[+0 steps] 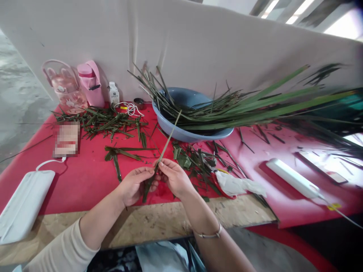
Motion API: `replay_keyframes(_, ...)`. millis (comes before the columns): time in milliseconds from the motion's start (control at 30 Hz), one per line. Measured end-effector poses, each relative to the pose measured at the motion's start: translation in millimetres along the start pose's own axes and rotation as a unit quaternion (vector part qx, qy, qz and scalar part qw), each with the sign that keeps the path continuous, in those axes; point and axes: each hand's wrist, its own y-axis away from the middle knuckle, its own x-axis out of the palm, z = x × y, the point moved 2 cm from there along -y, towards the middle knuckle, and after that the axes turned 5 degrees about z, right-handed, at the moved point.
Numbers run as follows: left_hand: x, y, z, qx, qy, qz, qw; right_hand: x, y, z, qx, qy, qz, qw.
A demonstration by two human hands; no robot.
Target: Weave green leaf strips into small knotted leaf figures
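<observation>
Between my two hands, over the front of the red table covering (85, 189), I hold a long narrow green leaf strip (170, 136). My left hand (138, 184) pinches it with thumb and fingers near its lower, darker end. Just above, my right hand (172, 176) grips the same strip, close against the left. The strip's pale upper end points up toward a blue basin (195, 99). Long green leaves (255, 105) fill the basin and stick out to the right. A folded leaf piece (116, 160) lies left of my hands, and leaf scraps (187, 158) lie behind them.
Scissors (224, 189) with a white wrapping lie right of my hands. A pile of leaf pieces (107, 122), a phone (67, 139) and a white power bank (27, 202) are at left. Pink bottles (92, 85) stand behind; another white device (293, 177) sits at right.
</observation>
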Motion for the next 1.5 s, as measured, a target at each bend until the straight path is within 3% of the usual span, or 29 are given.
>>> replay_keyframes(167,-8.0,-3,-13,0.047,-0.025,0.016,0.998,12,-21,15,0.028,-0.003,0.080,0.996)
replay_keyframes(333,-14.3,-6,-14,0.051,-0.052,-0.012,0.997,19,-31,9,0.065,-0.060,0.112,0.990)
replay_keyframes(600,-5.9,-5,-12,0.060,-0.069,-0.006,0.996,13,-27,-2,0.033,-0.122,0.153,0.980)
replay_keyframes(767,-9.2,-5,-12,0.115,-0.107,-0.021,0.987,13,-28,-3,0.013,-0.123,0.137,0.983)
replay_keyframes(1000,-8.6,-5,-14,0.129,-0.109,-0.028,0.985,10,-30,-3,-0.007,-0.092,0.096,0.991)
replay_keyframes(1267,-9.9,-4,-8,0.086,-0.143,-0.025,0.986,11,-24,-2,0.006,-0.105,0.153,0.983)
replay_keyframes(1400,-10.3,-6,-9,0.174,-0.218,-0.015,0.960,9,-27,-1,-0.038,-0.057,0.145,0.987)
replay_keyframes(1500,-10.0,-6,-13,0.231,-0.287,-0.041,0.929,9,-26,1,-0.067,0.033,0.139,0.987)
